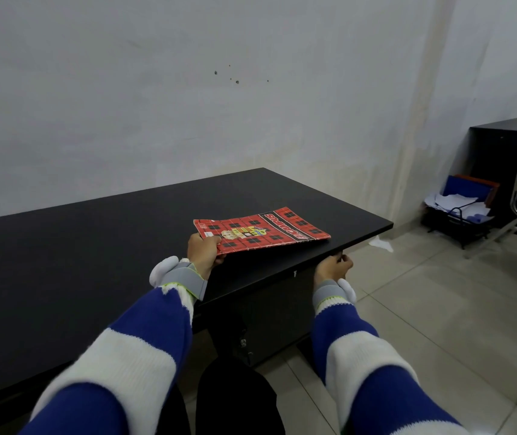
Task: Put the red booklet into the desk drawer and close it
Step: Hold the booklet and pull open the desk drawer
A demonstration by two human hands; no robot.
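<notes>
A: Where's the red booklet (261, 230)?

B: Centre of the frame, on the black desk (78, 246) near its front edge, its near corner lifted by the left hand (205, 249), which pinches it.

A: And the right hand (334, 268)?

B: Lower right of centre, curled closed under the desk edge, probably on the drawer (269, 296) front; the handle is hidden.

A: How will it handle?

B: Light, thin, floppy. I'd grip near the spine.
</notes>
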